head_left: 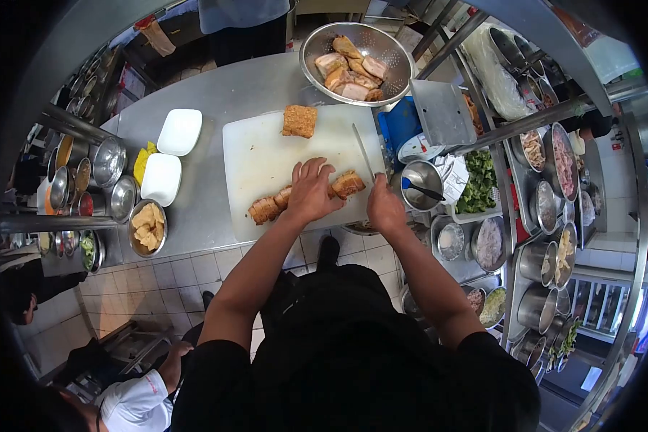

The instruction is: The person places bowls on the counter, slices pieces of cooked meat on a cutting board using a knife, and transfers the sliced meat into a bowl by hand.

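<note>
A row of browned pork belly pieces lies across the white cutting board. My left hand rests over the middle of that row, fingers curled on the meat and hiding part of it. One cut chunk of pork belly sits at the row's right end. In my right hand is a kitchen knife, fingers wrapped round its handle, blade pointing away from me just right of that chunk. Farther up the board is a separate square slab of pork belly, crust side up.
A perforated metal colander of meat stands behind the board. White dishes and a bowl of yellowish pieces are at left. At right are a scale, a metal pot with a brush and green vegetables. Metal shelf posts flank the table.
</note>
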